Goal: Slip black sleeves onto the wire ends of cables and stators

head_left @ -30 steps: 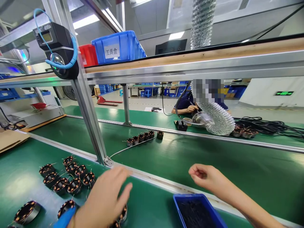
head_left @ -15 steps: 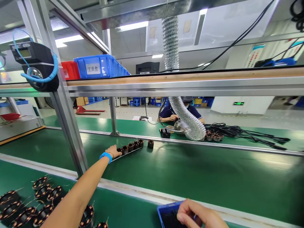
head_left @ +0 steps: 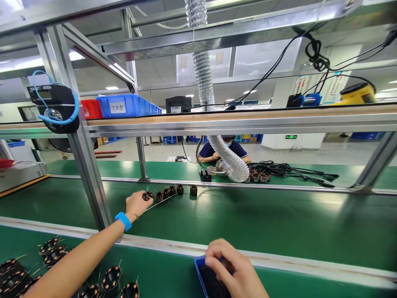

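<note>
My left hand [head_left: 136, 204], with a blue wristband, reaches out over the green conveyor belt [head_left: 248, 219] and grips a small copper-wound coil [head_left: 147, 195], lifted at the left end of a short row of coils [head_left: 173, 191] lined along a thin metal rod. My right hand [head_left: 231, 267] is curled over the rim of a small blue tray [head_left: 201, 275] holding dark thin pieces, close to me. Several more wound coils [head_left: 52, 248] lie on the green mat at the lower left.
An aluminium post [head_left: 83, 165] stands left of my reaching arm, with a black meter [head_left: 52, 109] on it. A shelf rail [head_left: 235, 120] carries a blue bin [head_left: 127, 105]. Across the belt another person [head_left: 223, 151] works by a silver duct hose [head_left: 228, 161] and black cables [head_left: 294, 170].
My left hand reached from the near mat to the row on the belt and picked up the end coil. My right hand dropped onto the blue tray. The view tilted up.
</note>
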A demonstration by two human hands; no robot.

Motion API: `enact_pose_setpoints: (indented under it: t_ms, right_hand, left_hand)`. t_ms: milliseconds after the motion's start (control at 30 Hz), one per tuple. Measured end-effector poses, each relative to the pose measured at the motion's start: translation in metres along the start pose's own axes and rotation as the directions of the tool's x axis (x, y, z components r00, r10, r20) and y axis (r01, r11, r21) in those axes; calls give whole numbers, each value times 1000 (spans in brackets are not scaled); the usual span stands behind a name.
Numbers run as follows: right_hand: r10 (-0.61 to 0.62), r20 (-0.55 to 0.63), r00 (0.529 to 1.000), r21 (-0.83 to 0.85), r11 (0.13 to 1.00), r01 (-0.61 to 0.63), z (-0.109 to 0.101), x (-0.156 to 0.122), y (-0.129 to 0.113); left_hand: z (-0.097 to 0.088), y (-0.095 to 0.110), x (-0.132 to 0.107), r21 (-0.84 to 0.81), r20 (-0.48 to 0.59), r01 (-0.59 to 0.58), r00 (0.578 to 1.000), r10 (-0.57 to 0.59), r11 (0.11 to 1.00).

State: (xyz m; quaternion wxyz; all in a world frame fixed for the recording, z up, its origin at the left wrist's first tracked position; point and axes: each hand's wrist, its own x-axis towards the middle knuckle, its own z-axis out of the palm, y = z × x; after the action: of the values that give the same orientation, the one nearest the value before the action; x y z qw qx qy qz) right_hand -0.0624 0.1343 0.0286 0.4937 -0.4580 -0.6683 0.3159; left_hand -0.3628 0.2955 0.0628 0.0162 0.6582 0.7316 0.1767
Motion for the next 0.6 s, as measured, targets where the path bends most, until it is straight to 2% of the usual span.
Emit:
enact_pose_setpoints:
  t_ms: [67,133,200,267,333,400,500,600]
  right_hand:
    - [35,-97,995,107,994,-24,7,5,-11]
    - [80,-185,979,207,978,-41,14,8,-20]
    - [80,-241,967,264,964,-14,21,7,-26]
    - [34,-281,959,262,964,42,25,0,-28]
    - [-63,-314,947,205,970,133,25,-10,-27]
    - [-195,-339,920,120,961,248,21,-20,-26]
    - [-397,-352,847,-6,906,422,14,-27,-26]
    - [-541,-353,763,-93,832,547,14,-28,-27]
  left_hand:
    - [-11,21,-40,-83,3,-166,986,167,983]
    - [-22,41,-84,-160,1,-306,951,310,939]
    - [-33,59,-124,-291,-4,-431,894,449,854]
    - [-43,71,-154,-413,-6,-492,843,537,767]
    - [-50,79,-172,-482,-8,-505,820,573,716]
    - [-55,83,-180,-508,-11,-504,815,580,699]
    - [-61,86,-186,-525,-16,-507,809,588,683]
    - [-66,86,-192,-544,-8,-503,804,595,672]
